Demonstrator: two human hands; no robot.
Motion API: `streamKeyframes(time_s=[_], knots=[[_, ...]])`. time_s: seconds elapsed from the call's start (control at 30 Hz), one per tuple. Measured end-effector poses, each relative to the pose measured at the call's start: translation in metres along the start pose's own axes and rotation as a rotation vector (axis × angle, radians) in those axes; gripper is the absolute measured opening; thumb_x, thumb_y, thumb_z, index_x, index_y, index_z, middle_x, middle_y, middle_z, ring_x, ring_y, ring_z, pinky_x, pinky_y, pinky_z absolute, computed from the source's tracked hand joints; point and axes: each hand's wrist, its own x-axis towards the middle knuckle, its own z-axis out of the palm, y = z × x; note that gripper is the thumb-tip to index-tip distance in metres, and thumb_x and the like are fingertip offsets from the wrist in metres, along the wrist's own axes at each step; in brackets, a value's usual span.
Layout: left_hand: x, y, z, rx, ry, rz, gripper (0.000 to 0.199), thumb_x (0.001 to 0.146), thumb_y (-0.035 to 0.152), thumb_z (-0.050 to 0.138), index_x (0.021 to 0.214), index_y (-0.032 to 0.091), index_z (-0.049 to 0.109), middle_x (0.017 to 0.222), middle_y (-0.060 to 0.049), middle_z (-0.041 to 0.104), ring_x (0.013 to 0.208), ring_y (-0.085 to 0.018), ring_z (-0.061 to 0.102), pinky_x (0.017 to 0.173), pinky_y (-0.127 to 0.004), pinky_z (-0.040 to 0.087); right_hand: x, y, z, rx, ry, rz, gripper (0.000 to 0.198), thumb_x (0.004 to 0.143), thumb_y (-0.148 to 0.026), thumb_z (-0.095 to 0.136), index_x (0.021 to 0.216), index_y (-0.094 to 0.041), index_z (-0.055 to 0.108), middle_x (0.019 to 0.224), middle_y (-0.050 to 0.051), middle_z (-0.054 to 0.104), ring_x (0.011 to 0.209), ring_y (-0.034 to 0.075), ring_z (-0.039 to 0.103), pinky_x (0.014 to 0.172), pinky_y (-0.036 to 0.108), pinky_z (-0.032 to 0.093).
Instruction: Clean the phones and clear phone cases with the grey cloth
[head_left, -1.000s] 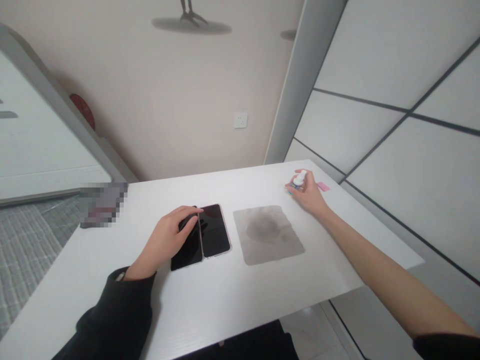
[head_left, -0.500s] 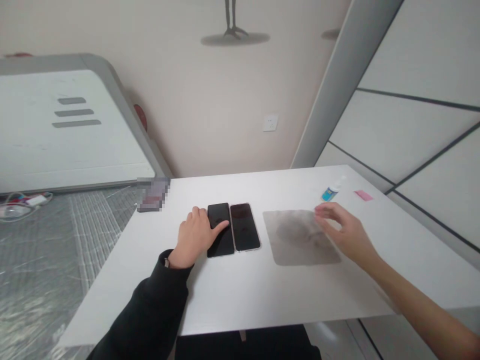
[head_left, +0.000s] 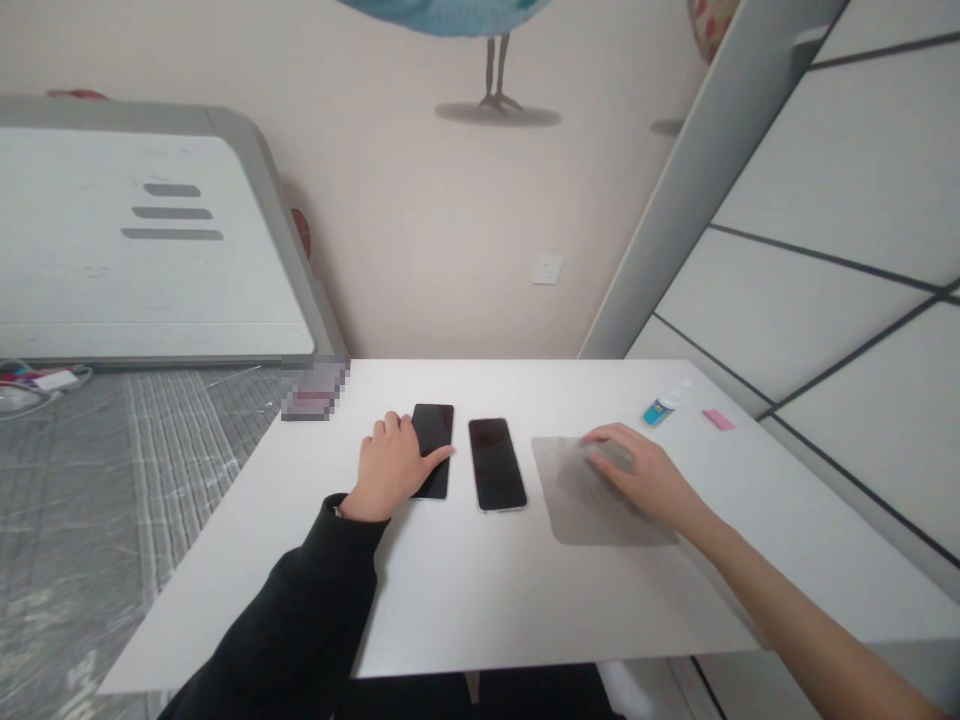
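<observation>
My left hand lies over the left side of a black smartphone. Its fingers are curled at the phone's left edge and its thumb stretches across the dark screen to the right edge. A second smartphone in a clear-edged case lies face up just to the right, a gap between the two. My right hand is over a thin grey cloth, thumb and fingers apart and slightly bent. Nothing shows between them. Whether its fingertips touch the cloth I cannot tell.
On the white table, a small bottle with a blue label stands beyond the cloth, beside a pink slip. A blurred-out item sits at the far left corner. White panels rise on the right.
The left smartphone has shifted left with my left hand, so a gap has opened between the phones. My right hand has moved left over the cloth. The camera view has tilted up slightly.
</observation>
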Motion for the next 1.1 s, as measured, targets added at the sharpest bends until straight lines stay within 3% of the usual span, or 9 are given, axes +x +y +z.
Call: streamKeyframes(time_s=[0.1, 0.23, 0.4, 0.53, 0.73, 0.83, 0.93, 1.0, 1.1], knots=[[-0.003, 0.006, -0.002, -0.013, -0.003, 0.003, 0.068, 0.093, 0.067, 0.047, 0.120, 0.005, 0.057, 0.119, -0.026, 0.058, 0.111, -0.040, 0.058, 0.086, -0.043, 0.049, 0.006, -0.012, 0.003, 0.012, -0.006, 0.027, 0.017, 0.094, -0.035, 0.056, 0.102, -0.024, 0.066, 0.108, 0.008, 0.072, 0.104, 0.029, 0.067, 0.094, 0.048, 0.051], [0.000, 0.007, -0.004, -0.088, -0.059, -0.004, 0.056, 0.092, 0.052, 0.054, 0.122, 0.005, 0.056, 0.119, -0.025, 0.059, 0.113, -0.039, 0.058, 0.088, -0.043, 0.048, 0.016, -0.035, 0.017, 0.057, -0.052, 0.004, 0.016, 0.092, -0.031, 0.057, 0.103, -0.024, 0.067, 0.108, 0.007, 0.073, 0.103, 0.028, 0.068, 0.094, 0.047, 0.052], [0.011, -0.001, -0.002, -0.244, -0.126, 0.016, 0.052, 0.081, 0.034, 0.064, 0.123, 0.007, 0.055, 0.117, -0.025, 0.063, 0.113, -0.040, 0.060, 0.091, -0.044, 0.046, 0.040, -0.054, 0.028, 0.108, -0.058, -0.066, 0.016, 0.093, -0.025, 0.054, 0.103, -0.023, 0.066, 0.107, 0.007, 0.074, 0.101, 0.025, 0.070, 0.093, 0.045, 0.053], [0.015, -0.008, 0.000, -0.330, -0.129, 0.025, 0.055, 0.079, 0.028, 0.062, 0.129, 0.009, 0.050, 0.119, -0.021, 0.064, 0.109, -0.035, 0.065, 0.086, -0.039, 0.049, 0.045, -0.026, 0.013, 0.056, 0.011, -0.031, 0.021, 0.092, -0.023, 0.052, 0.106, -0.023, 0.068, 0.107, 0.008, 0.075, 0.100, 0.026, 0.070, 0.095, 0.046, 0.052], [0.016, -0.009, -0.004, -0.561, -0.155, -0.018, 0.075, 0.079, 0.050, 0.067, 0.140, 0.013, 0.043, 0.139, -0.023, 0.055, 0.115, -0.040, 0.064, 0.093, -0.047, 0.050, 0.019, 0.034, -0.009, -0.099, -0.144, 0.121, 0.042, 0.083, -0.042, 0.068, 0.118, -0.020, 0.067, 0.123, 0.015, 0.070, 0.113, 0.034, 0.066, 0.100, 0.052, 0.048], [0.016, -0.008, -0.007, -0.761, -0.120, 0.064, 0.072, 0.083, 0.050, 0.065, 0.142, 0.016, 0.045, 0.145, -0.021, 0.053, 0.126, -0.038, 0.058, 0.104, -0.047, 0.046, 0.016, 0.039, -0.013, -0.136, -0.202, 0.116, 0.037, 0.080, -0.048, 0.070, 0.100, -0.017, 0.072, 0.101, 0.015, 0.073, 0.101, 0.036, 0.067, 0.093, 0.054, 0.051], [0.013, -0.007, -0.012, -1.022, -0.098, 0.156, 0.065, 0.087, 0.052, 0.062, 0.141, 0.019, 0.049, 0.149, -0.016, 0.053, 0.135, -0.033, 0.052, 0.111, -0.045, 0.041, 0.022, 0.027, -0.022, -0.071, -0.317, 0.083, 0.030, 0.080, -0.050, 0.069, 0.075, -0.021, 0.072, 0.079, 0.008, 0.073, 0.081, 0.030, 0.069, 0.081, 0.045, 0.056], [0.010, -0.004, -0.014, -1.195, -0.127, 0.142, 0.061, 0.087, 0.054, 0.062, 0.138, 0.021, 0.053, 0.147, -0.013, 0.055, 0.131, -0.031, 0.054, 0.106, -0.043, 0.046, 0.024, 0.017, -0.032, 0.038, -0.408, 0.091, 0.033, 0.084, -0.053, 0.066, 0.075, -0.022, 0.073, 0.080, 0.006, 0.075, 0.078, 0.028, 0.071, 0.075, 0.040, 0.058], [0.003, 0.003, -0.015, -1.558, -0.249, 0.048, 0.052, 0.086, 0.054, 0.064, 0.125, 0.019, 0.061, 0.126, -0.011, 0.064, 0.096, -0.021, 0.064, 0.073, -0.030, 0.054, 0.023, 0.003, -0.041, 0.372, -0.380, 0.284, 0.038, 0.086, -0.057, 0.062, 0.086, -0.021, 0.074, 0.085, 0.008, 0.078, 0.074, 0.028, 0.074, 0.064, 0.038, 0.060]])
